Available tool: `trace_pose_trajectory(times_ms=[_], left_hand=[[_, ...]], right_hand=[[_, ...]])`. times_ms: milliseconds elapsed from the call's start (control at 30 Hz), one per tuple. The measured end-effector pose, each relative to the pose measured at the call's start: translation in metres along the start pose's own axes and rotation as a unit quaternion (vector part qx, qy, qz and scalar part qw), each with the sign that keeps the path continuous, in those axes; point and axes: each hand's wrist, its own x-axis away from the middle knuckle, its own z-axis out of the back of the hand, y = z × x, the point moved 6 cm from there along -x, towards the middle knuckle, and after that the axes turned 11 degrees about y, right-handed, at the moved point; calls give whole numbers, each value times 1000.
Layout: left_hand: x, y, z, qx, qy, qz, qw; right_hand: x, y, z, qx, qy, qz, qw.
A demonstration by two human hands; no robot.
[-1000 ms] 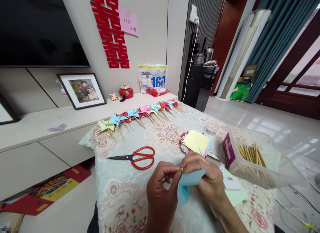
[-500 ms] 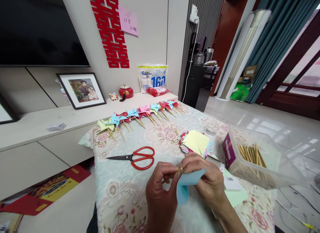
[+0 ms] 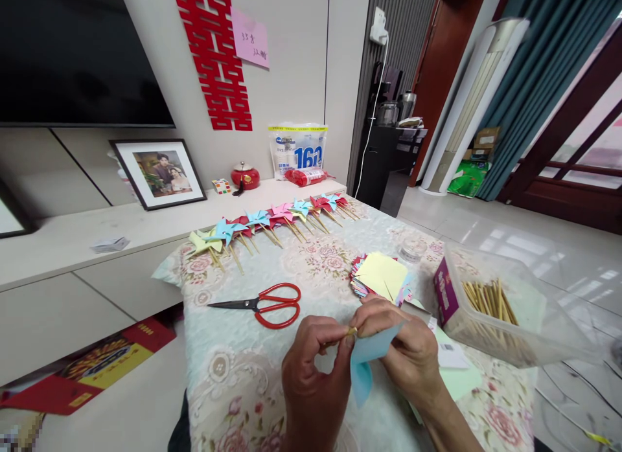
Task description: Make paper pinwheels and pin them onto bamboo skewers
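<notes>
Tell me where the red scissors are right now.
The red scissors lie on the flowered tablecloth, left of the paper stack, just beyond the left hand.

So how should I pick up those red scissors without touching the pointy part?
Probably best to take the red scissors by the red handle loops, coming from the right side. They lie flat on the flowery tablecloth with the dark blades pointing left, so the loops sit nearer the hands and away from the tips.
</notes>
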Motion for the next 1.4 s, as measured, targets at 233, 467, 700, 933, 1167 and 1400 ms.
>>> trace_pose_trajectory(times_ms=[233, 467, 700, 933, 1167, 1400], left_hand=[[-3, 10, 4, -27, 6, -47, 999], [-2, 15, 5, -51, 17, -65, 996], [0, 15, 6, -59, 21, -63, 996], [3, 13, 4, -40, 25, -50, 998], [0, 21, 6, -58, 29, -89, 994], [1, 23, 7, -81, 12, -112, 990]], right_hand=[[2, -1, -2, 9, 10, -2, 1000], [4, -3, -2, 8, 24, 2, 1000], [2, -4, -4, 9, 33, 8, 999], [3, -5, -5, 10, 56, 1, 998], [4, 1, -3, 7, 84, -12, 996], [0, -6, -4, 11, 74, 30, 997]])
